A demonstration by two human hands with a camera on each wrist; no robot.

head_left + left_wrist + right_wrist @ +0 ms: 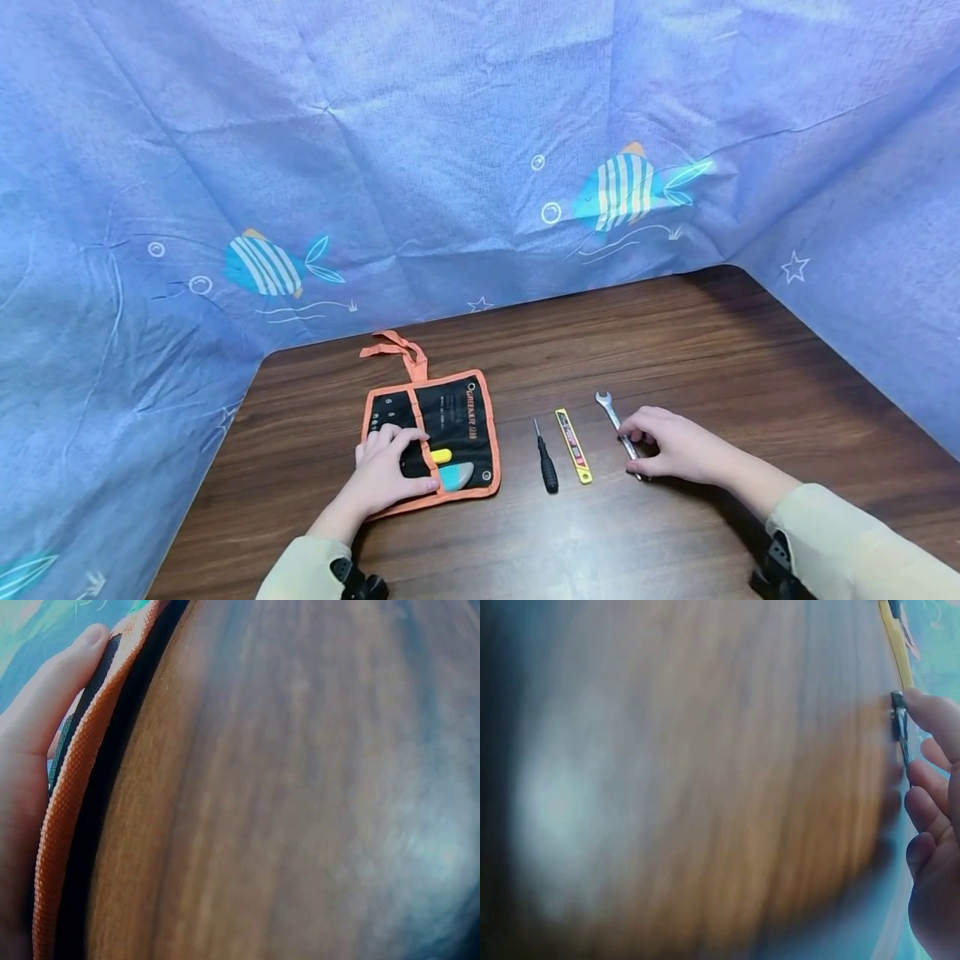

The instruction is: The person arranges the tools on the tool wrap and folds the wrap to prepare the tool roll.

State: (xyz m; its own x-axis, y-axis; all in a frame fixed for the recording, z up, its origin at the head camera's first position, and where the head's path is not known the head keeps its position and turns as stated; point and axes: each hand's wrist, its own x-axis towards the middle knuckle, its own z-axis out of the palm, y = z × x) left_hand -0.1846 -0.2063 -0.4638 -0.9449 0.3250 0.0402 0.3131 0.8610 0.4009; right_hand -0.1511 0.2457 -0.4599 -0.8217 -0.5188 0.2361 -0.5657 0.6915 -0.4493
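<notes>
In the head view my left hand [386, 471] rests on a black tool pouch [450, 408] with orange edging, thumb and index finger spread along its orange pocket band. A yellow tool end [441, 456] and a teal-and-grey handle [456, 476] stick out of the pocket beside them. To the right, my right hand [663, 446] has curled fingers and thumb at the lower half of a silver open-end wrench [608, 407]. The right wrist view shows the thumb at the end of the wrench [902, 727] and the fingertips further along it.
Between the hands lie a black-handled screwdriver [548, 467] and a flat yellow strip [573, 446] with a printed label. Orange ties [405, 350] trail from the pouch's far edge. Blue fish-print cloth [450, 167] hangs around the brown wooden table [510, 542].
</notes>
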